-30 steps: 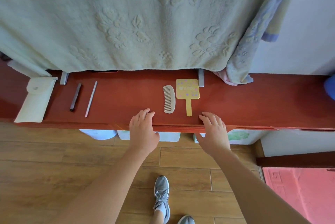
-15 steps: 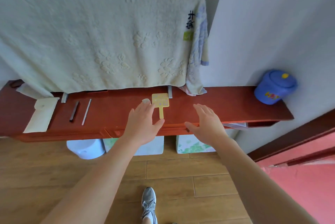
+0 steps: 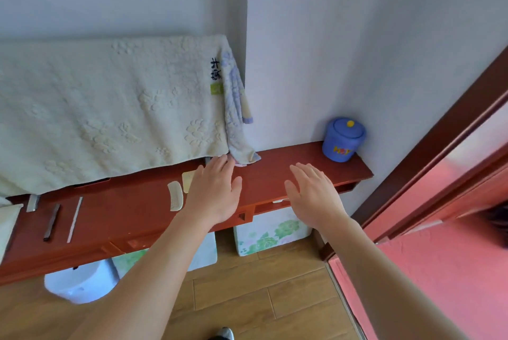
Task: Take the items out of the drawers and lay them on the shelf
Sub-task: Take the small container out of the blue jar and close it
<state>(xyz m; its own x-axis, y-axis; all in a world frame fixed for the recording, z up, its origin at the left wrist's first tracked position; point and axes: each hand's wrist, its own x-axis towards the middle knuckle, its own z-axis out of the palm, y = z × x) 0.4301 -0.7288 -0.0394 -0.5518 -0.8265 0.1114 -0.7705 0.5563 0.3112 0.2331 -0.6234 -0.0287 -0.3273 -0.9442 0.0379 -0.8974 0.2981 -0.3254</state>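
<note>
– red-brown shelf (image 3: 268, 173), drawers tucked under its front edge. which drawer is in hand, do you think?
– the right drawer (image 3: 270, 205), i'd judge. it looks a little ajar, with something pale in the gap, though i can't make out what.
– and the hands?
– both hover palm down over the shelf. the left hand (image 3: 214, 194) is above the middle, just right of the comb (image 3: 175, 196), and hides part of the yellow mirror (image 3: 187, 180). the right hand (image 3: 313, 198) is near the front edge, over that drawer. each grip is apart, fingers straight and spread, holding nothing.
– so how to do it well?
– drop the right hand below the edge, hook the drawer front and pull straight out, while the left hand presses on the shelf to steady it. go slowly, since what's inside is hidden.
– and where to lay things?
– the comb, the mirror, a dark bar (image 3: 52, 221) and a white stick (image 3: 74, 218) already lie along the left and middle. the bare stretch between the hands and the blue pot (image 3: 343, 139) looks the best spot. keep clear of the towel (image 3: 110, 108) hanging over the back of the shelf.
</note>
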